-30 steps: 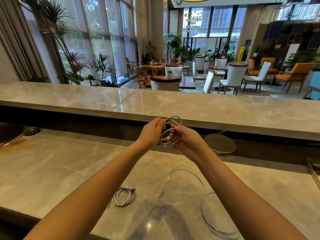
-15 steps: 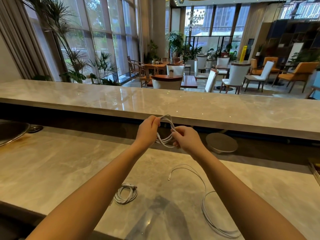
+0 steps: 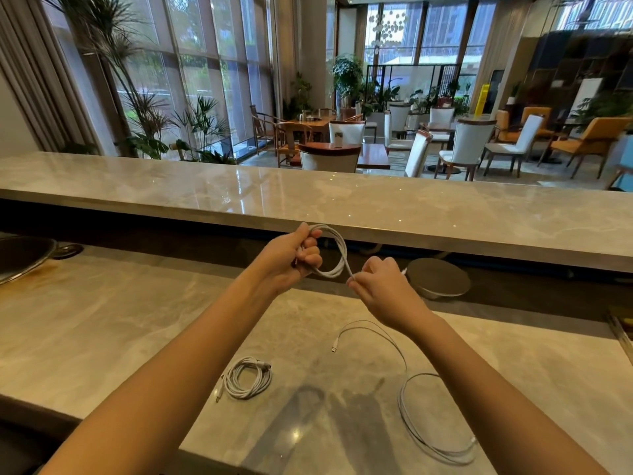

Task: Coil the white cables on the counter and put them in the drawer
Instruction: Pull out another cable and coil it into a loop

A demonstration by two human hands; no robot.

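My left hand (image 3: 294, 260) grips a small coil of white cable (image 3: 337, 255) held up above the marble counter (image 3: 102, 330). My right hand (image 3: 383, 287) pinches the free end of that same cable just right of the coil. A second white cable (image 3: 248, 378) lies neatly coiled on the counter below my left forearm. A third white cable (image 3: 411, 399) sprawls loose in wide loops under my right forearm. No drawer is in view.
A raised marble bar top (image 3: 342, 204) runs across behind my hands. A round metal disc (image 3: 438, 277) sits under its ledge to the right. A dark pan (image 3: 20, 258) stands at the far left. A tray edge (image 3: 621, 332) shows at the right.
My hands have drawn apart: the right hand slid rightward along the cable end while the left keeps the coil. The two cables on the counter lie as before.
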